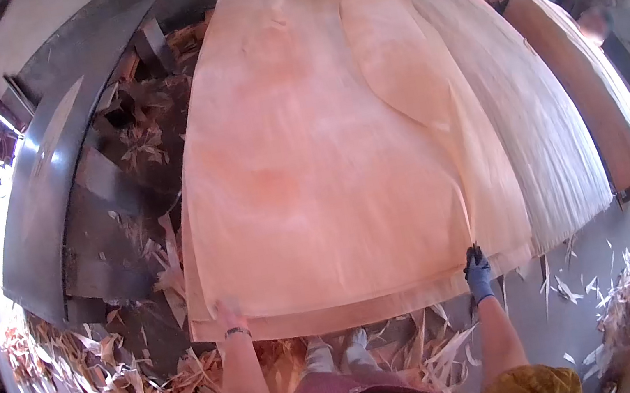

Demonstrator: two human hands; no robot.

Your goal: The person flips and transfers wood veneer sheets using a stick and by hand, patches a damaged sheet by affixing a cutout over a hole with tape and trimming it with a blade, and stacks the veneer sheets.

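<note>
A large thin sheet of wood veneer [308,156] spreads out in front of me over a stack of similar sheets. Its right part is buckled into a long raised fold. My right hand [478,273], in a dark blue-grey glove, is closed on the sheet's near edge, pulling up a narrow crease. My left hand [230,312], bare with a dark band at the wrist, is at the near left edge of the sheet. Its fingers are smeared by motion, so their grip is unclear. Another veneer edge [319,321] shows just below the top sheet.
Paler veneer sheets [524,103] lie to the right, beside a browner stack [576,86]. Dark metal panels [56,190] stand on the left. Torn veneer strips [154,381] litter the floor around my feet. A blurred shape [593,27] is at the far right.
</note>
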